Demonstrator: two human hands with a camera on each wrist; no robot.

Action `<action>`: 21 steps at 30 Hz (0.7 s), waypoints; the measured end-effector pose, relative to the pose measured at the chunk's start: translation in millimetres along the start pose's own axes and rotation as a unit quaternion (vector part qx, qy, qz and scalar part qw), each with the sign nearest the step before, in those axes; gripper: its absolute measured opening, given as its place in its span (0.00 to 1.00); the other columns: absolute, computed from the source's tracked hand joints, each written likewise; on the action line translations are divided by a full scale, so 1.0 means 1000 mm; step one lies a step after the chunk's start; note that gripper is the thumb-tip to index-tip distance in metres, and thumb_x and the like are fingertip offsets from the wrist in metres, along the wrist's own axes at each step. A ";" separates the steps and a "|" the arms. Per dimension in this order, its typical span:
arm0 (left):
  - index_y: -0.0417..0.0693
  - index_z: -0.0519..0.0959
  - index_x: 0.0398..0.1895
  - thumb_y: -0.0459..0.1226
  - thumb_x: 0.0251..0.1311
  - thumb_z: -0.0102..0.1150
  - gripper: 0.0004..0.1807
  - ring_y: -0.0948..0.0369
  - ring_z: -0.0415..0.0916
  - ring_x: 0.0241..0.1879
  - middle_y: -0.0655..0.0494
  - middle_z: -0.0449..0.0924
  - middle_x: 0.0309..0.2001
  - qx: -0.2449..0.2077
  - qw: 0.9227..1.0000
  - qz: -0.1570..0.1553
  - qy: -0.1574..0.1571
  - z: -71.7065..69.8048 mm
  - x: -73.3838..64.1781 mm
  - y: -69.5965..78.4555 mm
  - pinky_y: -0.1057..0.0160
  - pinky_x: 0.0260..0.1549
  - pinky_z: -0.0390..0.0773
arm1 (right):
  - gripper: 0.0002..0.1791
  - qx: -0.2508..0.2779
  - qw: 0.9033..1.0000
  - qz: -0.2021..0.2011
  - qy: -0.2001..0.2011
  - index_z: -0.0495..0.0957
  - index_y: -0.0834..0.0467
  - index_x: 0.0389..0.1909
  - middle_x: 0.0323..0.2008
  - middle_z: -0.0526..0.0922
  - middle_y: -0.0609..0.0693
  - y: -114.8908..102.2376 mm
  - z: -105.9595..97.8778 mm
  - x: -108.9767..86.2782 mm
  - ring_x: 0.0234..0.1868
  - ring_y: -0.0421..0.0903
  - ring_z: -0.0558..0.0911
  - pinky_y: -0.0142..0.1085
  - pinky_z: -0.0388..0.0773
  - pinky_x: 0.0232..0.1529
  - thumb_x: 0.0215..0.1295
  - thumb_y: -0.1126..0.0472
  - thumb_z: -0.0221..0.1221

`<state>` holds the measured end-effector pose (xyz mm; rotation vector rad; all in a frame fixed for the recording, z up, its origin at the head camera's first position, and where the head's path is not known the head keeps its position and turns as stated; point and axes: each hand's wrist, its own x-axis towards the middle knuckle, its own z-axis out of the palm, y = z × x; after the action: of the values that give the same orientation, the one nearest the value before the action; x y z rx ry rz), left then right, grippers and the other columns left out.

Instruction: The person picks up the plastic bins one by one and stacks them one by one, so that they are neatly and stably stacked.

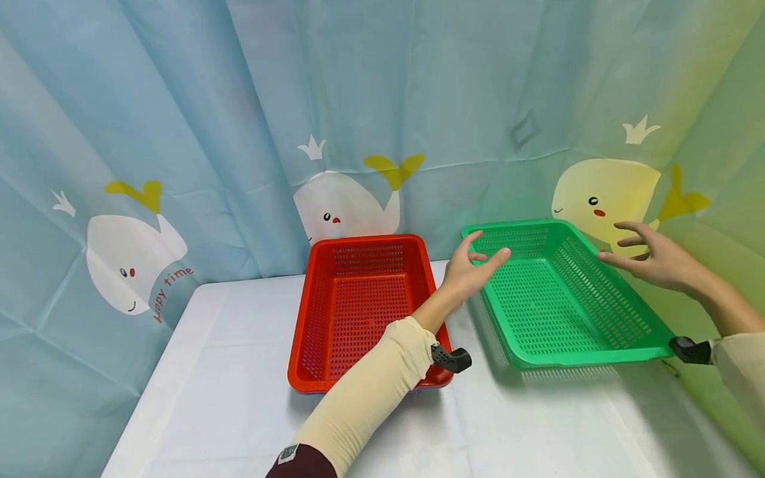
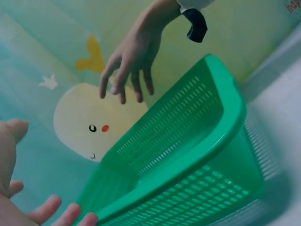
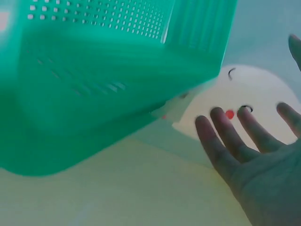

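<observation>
A green plastic basket with slotted sides is on the right of the white table, nothing inside it. My left hand is by its left rim, fingers spread and thumb apart; in the left wrist view the fingertips of that left hand are close to the rim, and whether they touch I cannot tell. Over on the other side, my right hand hovers near the right rim with loosely bent fingers. The right wrist view shows a gap between the right hand and the basket. Neither hand holds anything.
A red basket stands left of the green one, under my left forearm, with a bluish edge showing below its front. Behind the white table hangs a blue curtain with whale prints; a yellow-green curtain borders the right side.
</observation>
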<state>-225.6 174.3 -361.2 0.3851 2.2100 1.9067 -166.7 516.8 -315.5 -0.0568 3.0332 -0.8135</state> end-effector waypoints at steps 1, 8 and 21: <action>0.77 0.67 0.73 0.59 0.63 0.67 0.36 0.64 0.78 0.38 0.60 0.78 0.51 -0.003 1.000 -0.013 0.006 0.001 0.000 -0.001 0.61 0.38 0.79 | 0.46 0.006 1.000 0.003 -0.012 0.39 0.69 0.80 0.66 0.59 0.85 0.004 -0.001 0.001 0.53 0.81 0.76 0.63 0.82 0.44 0.78 0.51 0.56; 0.73 0.67 0.73 0.57 0.62 0.69 0.37 0.58 0.81 0.40 0.54 0.75 0.58 -0.047 0.994 -0.089 0.034 0.008 0.000 -0.002 0.56 0.31 0.84 | 0.46 0.076 0.991 0.042 -0.105 0.33 0.70 0.79 0.65 0.55 0.89 0.027 -0.004 0.008 0.54 0.77 0.78 0.57 0.85 0.44 0.81 0.50 0.51; 0.62 0.64 0.77 0.37 0.62 0.73 0.42 0.42 0.82 0.49 0.42 0.70 0.64 -0.148 0.976 -0.160 0.001 0.013 0.004 -0.017 0.43 0.35 0.87 | 0.32 0.143 0.971 0.047 -0.186 0.46 0.53 0.80 0.73 0.44 0.84 0.061 0.001 0.014 0.64 0.86 0.61 0.59 0.81 0.53 0.84 0.51 0.46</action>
<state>-226.4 185.2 -380.0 -0.0226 1.8116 2.0043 -182.5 568.7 -347.3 -0.0557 2.5260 -1.0828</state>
